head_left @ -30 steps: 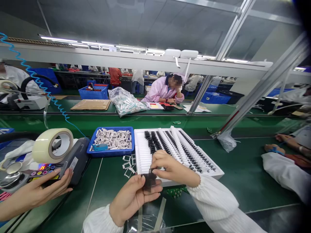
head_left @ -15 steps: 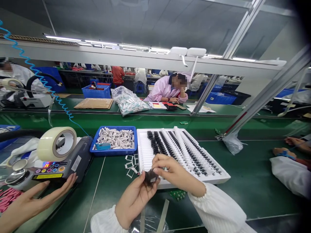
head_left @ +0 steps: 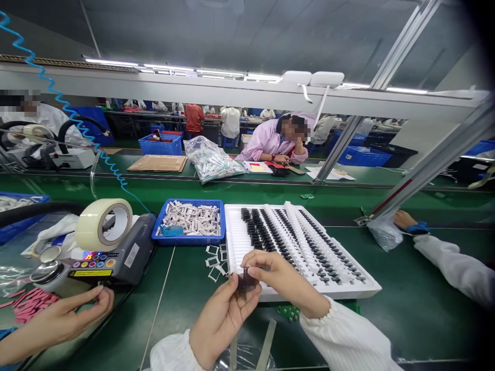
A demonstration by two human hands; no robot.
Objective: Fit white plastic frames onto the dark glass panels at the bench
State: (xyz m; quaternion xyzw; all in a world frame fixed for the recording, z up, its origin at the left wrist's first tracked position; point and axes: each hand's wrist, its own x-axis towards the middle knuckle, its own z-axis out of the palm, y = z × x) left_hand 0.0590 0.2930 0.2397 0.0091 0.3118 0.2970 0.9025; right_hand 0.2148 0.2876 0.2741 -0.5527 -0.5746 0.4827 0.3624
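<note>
My left hand (head_left: 220, 322) and my right hand (head_left: 276, 275) meet at the near edge of a white slotted tray (head_left: 240, 252). Between their fingertips they pinch one small dark part (head_left: 244, 283). Both hands are closed on it. The tray carries several rows of black parts (head_left: 294, 237); its left columns are bare. A few small grey frames (head_left: 214, 257) lie loose on the green belt just left of the tray.
A blue bin (head_left: 189, 238) of grey frames stands behind the loose ones. A tape dispenser machine (head_left: 112, 255) with a clear tape roll (head_left: 103, 224) sits at left, another person's hand (head_left: 71, 317) below it. A co-worker's sleeve (head_left: 452, 263) lies at right. A small green board (head_left: 288, 312) lies by the tray.
My view has swung left, so everything sits further right. Both hands stay on the dark part, now lifted slightly. The person's hand at left has drawn back from the machine.
</note>
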